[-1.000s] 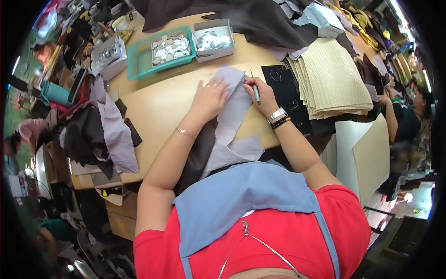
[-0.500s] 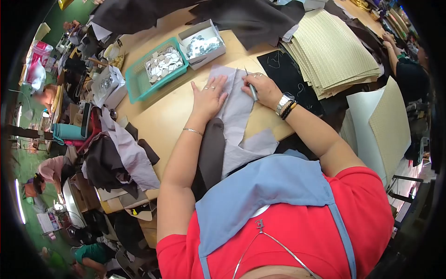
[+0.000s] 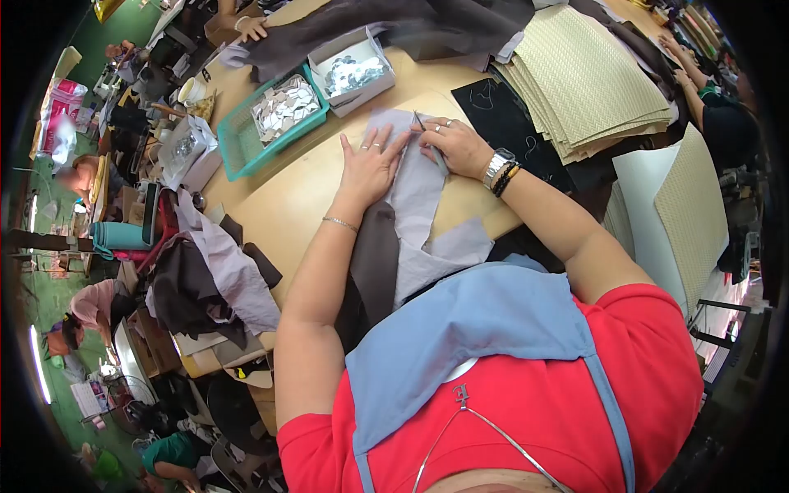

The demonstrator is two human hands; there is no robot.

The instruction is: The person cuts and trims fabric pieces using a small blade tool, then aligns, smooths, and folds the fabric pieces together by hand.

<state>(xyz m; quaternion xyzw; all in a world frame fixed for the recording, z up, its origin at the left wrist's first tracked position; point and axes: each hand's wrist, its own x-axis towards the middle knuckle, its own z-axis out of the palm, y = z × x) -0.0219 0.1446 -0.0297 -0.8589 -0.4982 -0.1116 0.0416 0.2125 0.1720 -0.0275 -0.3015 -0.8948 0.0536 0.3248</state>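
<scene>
My left hand (image 3: 369,167) lies flat with its fingers spread on a pale lilac-grey piece of material (image 3: 418,191) on the wooden table. Close to its right, my right hand (image 3: 460,148) is closed on a slim grey tool (image 3: 436,153), whose pointed end reaches up beyond the fingers over the material. Whether the tool is a pen or a blade cannot be made out. A dark brown piece (image 3: 375,263) hangs beside the pale one, toward my body, where the apron hides part of both.
Behind my hands stand a teal basket (image 3: 234,154) of small pale pieces and a white box (image 3: 386,80) of shiny discs. Textured cream sheets (image 3: 588,78) are stacked at the right, beside a black sheet (image 3: 501,123). Dark material (image 3: 209,287) hangs at the left. Co-workers' hands show at the far edges.
My right hand has moved left, closer to my left hand, and the tool's tip has shifted on the material. Another person's hand now shows on the dark material at the back left.
</scene>
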